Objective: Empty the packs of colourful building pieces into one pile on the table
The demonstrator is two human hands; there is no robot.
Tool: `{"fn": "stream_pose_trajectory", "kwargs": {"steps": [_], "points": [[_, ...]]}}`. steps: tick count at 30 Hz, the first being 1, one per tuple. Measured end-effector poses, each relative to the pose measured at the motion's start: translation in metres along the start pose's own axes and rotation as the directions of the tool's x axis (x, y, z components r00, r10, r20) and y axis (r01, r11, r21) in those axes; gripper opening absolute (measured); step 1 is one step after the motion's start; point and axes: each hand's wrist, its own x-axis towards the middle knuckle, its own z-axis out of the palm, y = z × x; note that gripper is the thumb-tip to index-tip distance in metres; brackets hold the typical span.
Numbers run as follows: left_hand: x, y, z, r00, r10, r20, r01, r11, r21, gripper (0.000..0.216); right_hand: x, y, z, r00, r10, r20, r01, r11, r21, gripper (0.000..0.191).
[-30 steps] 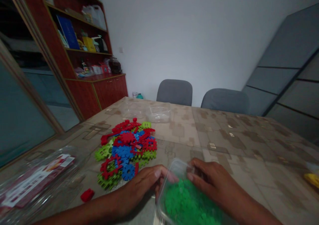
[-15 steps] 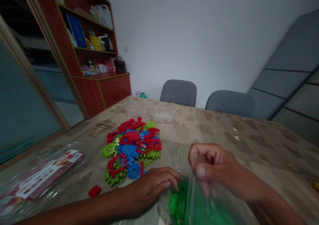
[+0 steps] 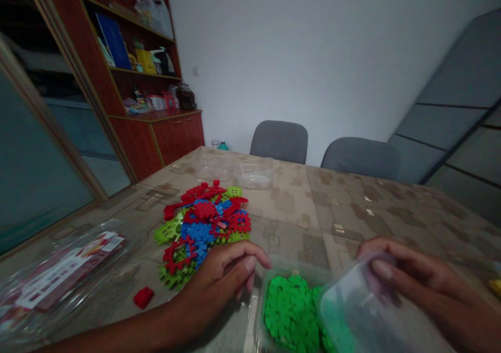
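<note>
A clear plastic container [image 3: 264, 337] full of bright green gear-shaped pieces [image 3: 291, 311] stands at the near edge of view. My right hand [image 3: 415, 275] pinches a clear plastic lid [image 3: 352, 301], tilted over the container's right side and covering part of the green pieces. My left hand [image 3: 235, 269] is loosely bent, its index fingertip by the container's upper left corner; contact is unclear. It appears to hold nothing. Just beyond it lies a heap of toy gear pieces, with blue gears [image 3: 198, 235], red pieces [image 3: 204, 210] and yellow-green gears [image 3: 170, 230].
Clear plastic trays [image 3: 254, 174] sit toward the table's far edge. At left lies clear packaging with a printed label [image 3: 72, 269], and a loose red piece [image 3: 143, 297] is near my left forearm. Two grey chairs [image 3: 279, 142] stand behind the table [image 3: 289, 207].
My right hand has moved right with the lid, which has come away from the container and uncovers the green pieces. My left hand has drawn slightly left and up from the container.
</note>
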Motion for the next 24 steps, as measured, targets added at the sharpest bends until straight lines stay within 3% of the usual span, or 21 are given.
{"fn": "stream_pose_trajectory", "kwargs": {"steps": [4, 6, 8, 10, 13, 16, 20, 24], "points": [[0.000, 0.021, 0.026, 0.978, 0.033, 0.206, -0.023, 0.998, -0.050, 0.036, 0.002, -0.002, 0.045, 0.990, 0.022, 0.141, -0.034, 0.996, 0.087, 0.025], [-0.003, 0.023, 0.035, 0.945, -0.021, 0.326, 0.047, 0.996, -0.073, 0.042, 0.001, -0.002, 0.055, 0.978, -0.015, 0.208, -0.002, 0.997, 0.080, 0.025], [-0.006, 0.021, 0.035, 0.924, -0.128, 0.360, 0.174, 0.980, -0.099, 0.041, 0.001, 0.000, 0.048, 0.983, -0.062, 0.172, 0.060, 0.998, 0.018, 0.029], [-0.008, 0.017, 0.022, 0.939, -0.198, 0.282, 0.246, 0.958, -0.149, 0.038, 0.004, 0.006, 0.028, 0.993, -0.113, 0.021, 0.114, 0.991, -0.077, 0.033], [-0.008, 0.013, -0.014, 0.982, -0.187, 0.029, 0.189, 0.952, -0.242, 0.035, 0.014, 0.026, -0.003, 0.987, -0.104, -0.120, 0.075, 0.971, -0.226, 0.035], [-0.010, 0.012, -0.051, 0.959, -0.182, -0.219, 0.119, 0.955, -0.272, 0.028, 0.025, 0.049, -0.012, 0.999, -0.017, 0.029, 0.026, 0.937, -0.347, 0.038], [-0.019, 0.014, -0.081, 0.877, -0.245, -0.414, 0.131, 0.950, -0.284, 0.038, 0.031, 0.068, 0.007, 0.954, 0.008, 0.299, 0.110, 0.920, -0.375, 0.045], [-0.034, 0.014, -0.099, 0.784, -0.277, -0.556, 0.149, 0.953, -0.265, 0.066, 0.030, 0.074, 0.021, 0.953, 0.008, 0.304, 0.111, 0.922, -0.370, 0.048]]}}
